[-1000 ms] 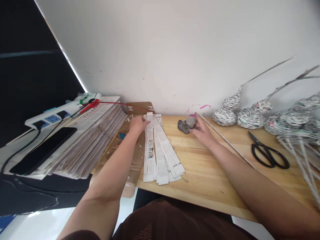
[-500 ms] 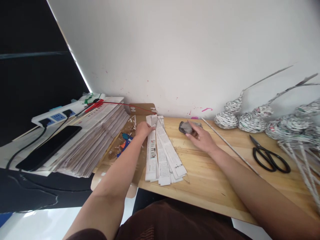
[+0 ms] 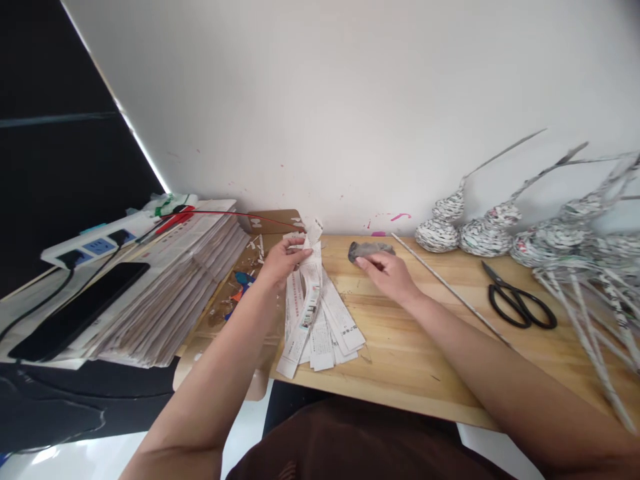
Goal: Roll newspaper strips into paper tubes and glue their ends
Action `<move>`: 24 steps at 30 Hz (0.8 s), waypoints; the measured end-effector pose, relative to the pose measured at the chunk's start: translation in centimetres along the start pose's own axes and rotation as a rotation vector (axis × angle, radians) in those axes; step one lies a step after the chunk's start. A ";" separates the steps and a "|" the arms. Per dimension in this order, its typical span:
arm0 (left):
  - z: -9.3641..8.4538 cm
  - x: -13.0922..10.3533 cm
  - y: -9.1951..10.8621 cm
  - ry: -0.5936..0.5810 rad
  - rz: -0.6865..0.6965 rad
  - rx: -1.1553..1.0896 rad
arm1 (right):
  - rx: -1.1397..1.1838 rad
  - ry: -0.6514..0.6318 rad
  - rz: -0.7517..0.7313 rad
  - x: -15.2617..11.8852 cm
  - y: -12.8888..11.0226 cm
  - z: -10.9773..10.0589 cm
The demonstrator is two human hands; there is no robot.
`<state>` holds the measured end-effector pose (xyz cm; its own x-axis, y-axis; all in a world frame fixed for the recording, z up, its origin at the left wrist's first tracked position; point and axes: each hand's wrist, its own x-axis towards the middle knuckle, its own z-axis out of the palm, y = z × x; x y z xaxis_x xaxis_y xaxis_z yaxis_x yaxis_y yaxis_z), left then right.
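Observation:
My left hand (image 3: 285, 261) pinches the upper part of a newspaper strip (image 3: 313, 297), which bends up off the pile and hangs at a slant. Under it, more newspaper strips (image 3: 341, 320) lie fanned out on the wooden table (image 3: 400, 360). Over to the right, my right hand (image 3: 389, 275) is closed on a crumpled grey cloth (image 3: 367, 249) resting on the wood; the fingers partly hide it.
A thin paper rod (image 3: 445, 285) and black scissors (image 3: 520, 303) lie right. Behind stand woven paper gourd shapes (image 3: 437, 233), with loose paper rods (image 3: 583, 320) in front. At left are a newspaper stack (image 3: 165, 300), phone (image 3: 80, 310), power strip (image 3: 95, 243) and blue glue gun (image 3: 241, 283).
My left hand has lifted one newspaper strip off the pile and moved it slightly. My right hand stays at the grey cloth, fingers now over it. The view has shifted slightly right.

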<state>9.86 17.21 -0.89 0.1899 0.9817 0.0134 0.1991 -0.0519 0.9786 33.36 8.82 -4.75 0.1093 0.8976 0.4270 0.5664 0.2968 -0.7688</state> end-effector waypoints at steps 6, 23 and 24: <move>3.9 -3.6 2.2 -0.252 0.051 -0.199 | 0.644 -0.246 0.261 -0.7 -2.4 1.4; -7.1 -14.8 9.0 -0.399 0.127 -0.536 | 0.788 0.082 0.504 1.1 0.1 -1.1; -7.9 -15.2 8.5 -0.387 0.090 -0.493 | 0.774 0.142 0.494 1.3 0.5 -1.3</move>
<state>1.09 3.27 8.80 0.5379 0.8352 0.1148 -0.2825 0.0503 0.9580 34.86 9.69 -3.91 0.3209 0.9470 -0.0182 -0.2679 0.0724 -0.9607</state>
